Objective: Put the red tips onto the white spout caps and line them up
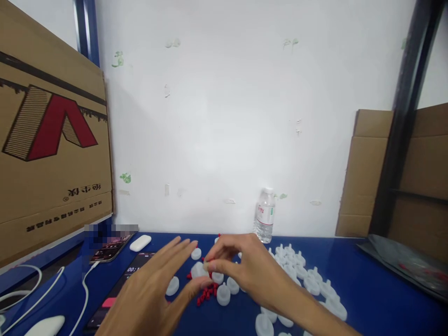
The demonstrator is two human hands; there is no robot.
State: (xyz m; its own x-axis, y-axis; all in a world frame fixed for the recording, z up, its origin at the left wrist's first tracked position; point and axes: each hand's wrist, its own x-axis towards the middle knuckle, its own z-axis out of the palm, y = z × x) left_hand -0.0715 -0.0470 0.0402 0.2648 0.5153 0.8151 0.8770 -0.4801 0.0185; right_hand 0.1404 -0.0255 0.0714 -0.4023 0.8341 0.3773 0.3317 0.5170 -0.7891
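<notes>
My right hand [241, 261] is closed in a pinch on a translucent white nozzle cap [199, 270], just above the blue table; its fingertips cover part of the cap. Beside it, my left hand [161, 280] has its fingers stretched out and its thumb apart, near the cap's left and front sides. Small red tips [206, 295] lie in a loose pile below the fingertips. Around them are more white caps, including an upright one with a nozzle [223, 295] and one near my left fingers [172, 286].
Many white nozzle caps [311, 284] are spread at the right. A water bottle [265, 217] stands by the wall. Two phones [114, 247], a white case [140, 243] and a cable [86, 289] lie left. A grey plastic bag [406, 266] is far right, a cardboard box [52, 186] left.
</notes>
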